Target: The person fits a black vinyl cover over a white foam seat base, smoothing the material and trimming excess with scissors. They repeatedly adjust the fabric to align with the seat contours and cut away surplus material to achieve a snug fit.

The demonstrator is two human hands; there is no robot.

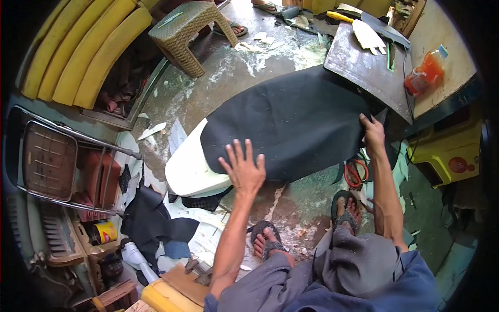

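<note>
Messy workshop floor (pixel 202 86), and a white padded piece (pixel 193 165) runs out of sight under a black sheet (pixel 291 125); only its left end shows. Left hand's (pixel 244 167) fingers are spread flat on the sheet's near-left part. Right hand's (pixel 373 135) fingers bend at its right edge, partly hidden, so can't tell if they're gripping.

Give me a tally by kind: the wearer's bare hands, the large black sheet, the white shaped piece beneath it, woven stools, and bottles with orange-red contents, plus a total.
Bare hands: 2 (left hand, right hand)
Large black sheet: 1
White shaped piece: 1
Woven stool: 1
Bottle with orange-red contents: 1
Total: 6
</note>
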